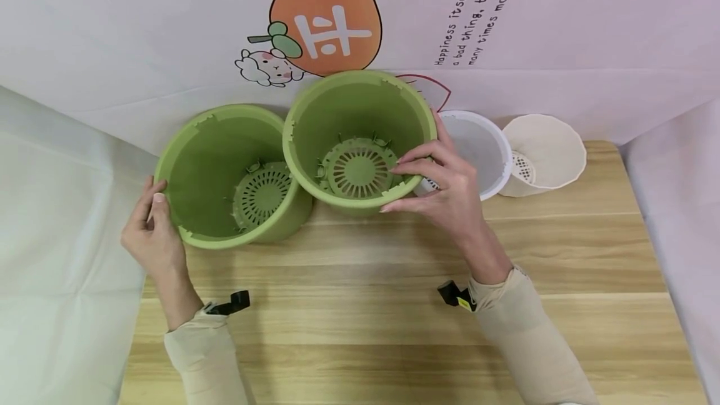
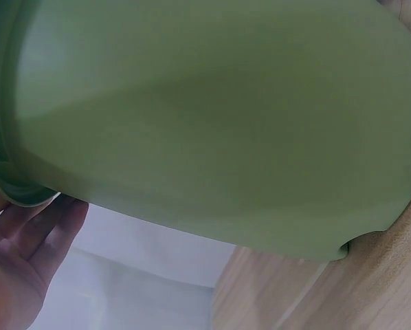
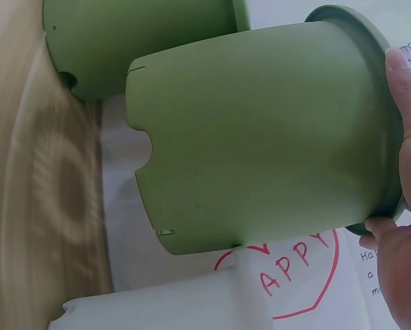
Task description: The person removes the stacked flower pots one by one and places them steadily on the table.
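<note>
Two green plastic pots stand side by side in the head view, both with slotted bases. My left hand is at the outer rim of the left green pot; its fingers touch the rim from outside, and the thumb lies beside it. In the left wrist view these fingers sit just under the lip. My right hand grips the rim of the other green pot, fingers inside and thumb outside. The right wrist view shows this pot raised off the wooden table.
Right of the green pots stand a white pot and a cream pot with a perforated base. Behind them hangs a white printed cloth. The wooden table stretches toward me.
</note>
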Motion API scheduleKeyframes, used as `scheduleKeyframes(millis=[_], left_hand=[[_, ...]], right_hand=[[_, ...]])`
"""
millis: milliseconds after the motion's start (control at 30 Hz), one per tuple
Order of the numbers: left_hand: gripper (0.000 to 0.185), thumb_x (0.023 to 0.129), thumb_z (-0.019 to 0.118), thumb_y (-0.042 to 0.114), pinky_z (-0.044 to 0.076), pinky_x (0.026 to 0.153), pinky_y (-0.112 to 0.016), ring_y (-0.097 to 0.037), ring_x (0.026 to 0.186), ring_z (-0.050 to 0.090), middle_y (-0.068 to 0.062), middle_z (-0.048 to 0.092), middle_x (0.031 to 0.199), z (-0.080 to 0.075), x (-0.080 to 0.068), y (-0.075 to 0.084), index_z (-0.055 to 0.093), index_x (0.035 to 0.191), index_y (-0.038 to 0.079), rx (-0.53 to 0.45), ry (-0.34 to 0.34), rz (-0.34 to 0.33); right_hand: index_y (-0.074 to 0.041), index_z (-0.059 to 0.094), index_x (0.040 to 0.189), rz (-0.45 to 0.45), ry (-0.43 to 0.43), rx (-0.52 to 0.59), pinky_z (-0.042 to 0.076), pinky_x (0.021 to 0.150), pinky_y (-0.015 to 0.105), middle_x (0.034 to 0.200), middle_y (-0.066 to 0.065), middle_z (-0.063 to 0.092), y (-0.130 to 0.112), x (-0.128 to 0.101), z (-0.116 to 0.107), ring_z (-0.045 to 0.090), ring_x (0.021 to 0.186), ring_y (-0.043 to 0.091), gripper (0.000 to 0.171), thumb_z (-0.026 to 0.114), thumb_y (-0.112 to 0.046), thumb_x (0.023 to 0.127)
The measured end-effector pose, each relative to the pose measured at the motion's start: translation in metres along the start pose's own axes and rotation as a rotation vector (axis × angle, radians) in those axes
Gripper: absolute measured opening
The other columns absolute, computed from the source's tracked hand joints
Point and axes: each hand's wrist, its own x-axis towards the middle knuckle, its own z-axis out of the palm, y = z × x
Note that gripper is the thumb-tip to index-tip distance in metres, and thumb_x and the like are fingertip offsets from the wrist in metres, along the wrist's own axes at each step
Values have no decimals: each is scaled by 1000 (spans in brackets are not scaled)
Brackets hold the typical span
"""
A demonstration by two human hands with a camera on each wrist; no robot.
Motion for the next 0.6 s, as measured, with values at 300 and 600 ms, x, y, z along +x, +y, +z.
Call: scheduleKeyframes(millis=[300,600], left_hand=[[20,98,62,10,46,105,-30,-18,127,56,-8,65,130,-1,1,2,76,109,2,-4,1,0],[19,97,62,9,44,107,-30,-18,129,55,-7,65,131,-1,1,1,77,109,3,-28,-1,-14]], right_hand=[[3,76,77,16,-38,-52,25,116,59,83,17,68,7,-11,-4,46,129,52,55,83,-51,69],[3,78,86,55,8,-55,26,117,56,104,21,71,8,-18,2,45,131,51,61,84,-53,64]])
